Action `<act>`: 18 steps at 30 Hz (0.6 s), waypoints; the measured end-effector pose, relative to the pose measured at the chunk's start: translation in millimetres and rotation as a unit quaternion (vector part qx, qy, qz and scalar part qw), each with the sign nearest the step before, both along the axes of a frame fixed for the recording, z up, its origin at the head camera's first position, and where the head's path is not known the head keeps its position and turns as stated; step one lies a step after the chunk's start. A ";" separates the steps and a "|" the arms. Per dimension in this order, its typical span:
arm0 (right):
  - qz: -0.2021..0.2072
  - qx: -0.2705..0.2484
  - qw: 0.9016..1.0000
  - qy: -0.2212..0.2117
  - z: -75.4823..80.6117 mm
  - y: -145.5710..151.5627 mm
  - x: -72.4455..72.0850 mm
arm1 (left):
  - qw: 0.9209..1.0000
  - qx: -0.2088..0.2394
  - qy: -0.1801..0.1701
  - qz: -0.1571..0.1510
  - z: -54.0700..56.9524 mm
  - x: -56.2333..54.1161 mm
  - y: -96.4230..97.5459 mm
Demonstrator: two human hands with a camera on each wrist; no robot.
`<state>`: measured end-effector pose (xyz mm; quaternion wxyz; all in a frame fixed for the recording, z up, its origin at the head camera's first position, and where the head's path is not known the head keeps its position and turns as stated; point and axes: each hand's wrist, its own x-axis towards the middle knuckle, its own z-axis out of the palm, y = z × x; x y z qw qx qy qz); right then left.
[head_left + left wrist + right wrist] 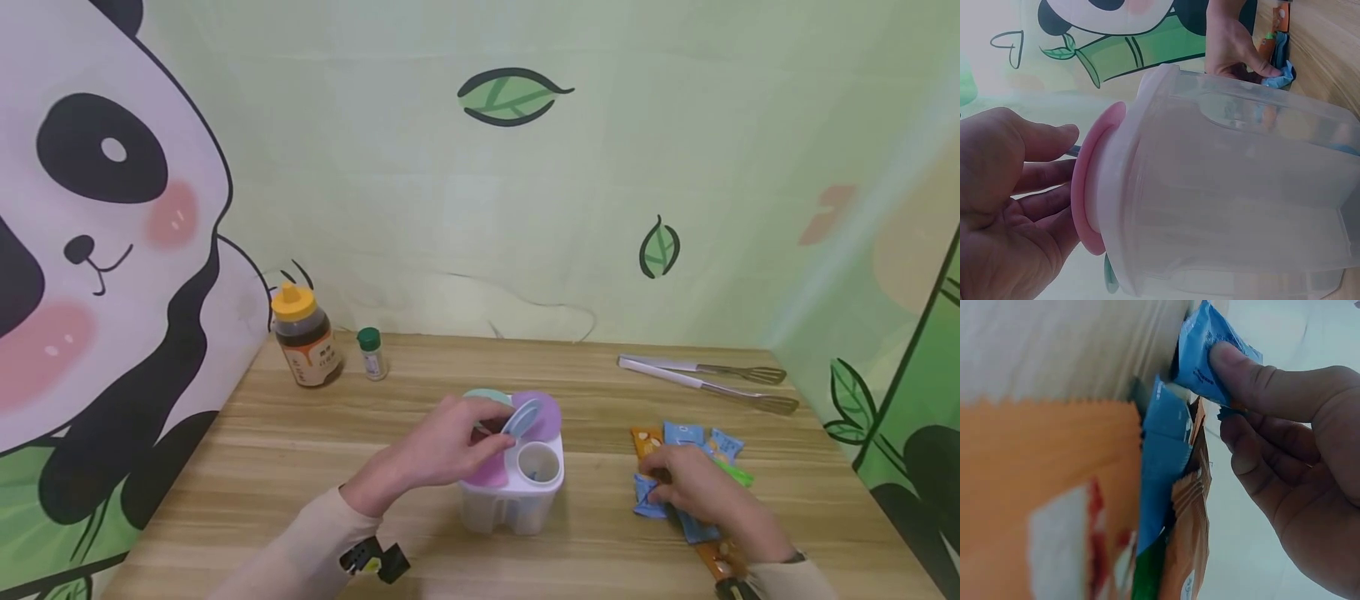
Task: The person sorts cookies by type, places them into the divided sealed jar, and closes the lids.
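At lower right, the right hand (693,483) pinched a blue packet (648,498), well right of the container (525,515), where the left hand (450,442) pinched a blue lid (522,418) above an open compartment (540,458).

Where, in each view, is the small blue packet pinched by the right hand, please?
Head: blue packet, right of centre, below the middle.
Left wrist: blue packet, upper right.
Right wrist: blue packet, top, slightly right of centre.
Shared landmark: the right hand, touching it.
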<state>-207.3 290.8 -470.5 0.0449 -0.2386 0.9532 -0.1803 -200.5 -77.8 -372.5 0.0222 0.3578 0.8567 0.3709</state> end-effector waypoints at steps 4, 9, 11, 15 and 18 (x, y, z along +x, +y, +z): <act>0.001 -0.003 1.000 0.006 -0.5 -0.3 0.9 | 1.000 0.000 -0.003 -0.002 0.5 -0.1 0.0; 0.009 -0.004 1.000 0.017 -0.9 -0.5 1.5 | 1.000 -0.003 -0.004 0.000 0.3 -0.1 -0.2; 0.011 -0.005 1.000 0.020 -0.5 -0.4 1.4 | 1.000 -0.004 -0.002 0.000 0.1 -0.2 -0.3; 0.017 -0.017 1.000 0.017 0.6 0.3 0.6 | 1.000 -0.004 0.001 0.000 0.0 -0.3 -0.5; 0.025 -0.027 0.999 0.017 0.7 1.5 0.5 | 1.000 -0.001 0.000 -0.001 -0.2 -0.2 -0.1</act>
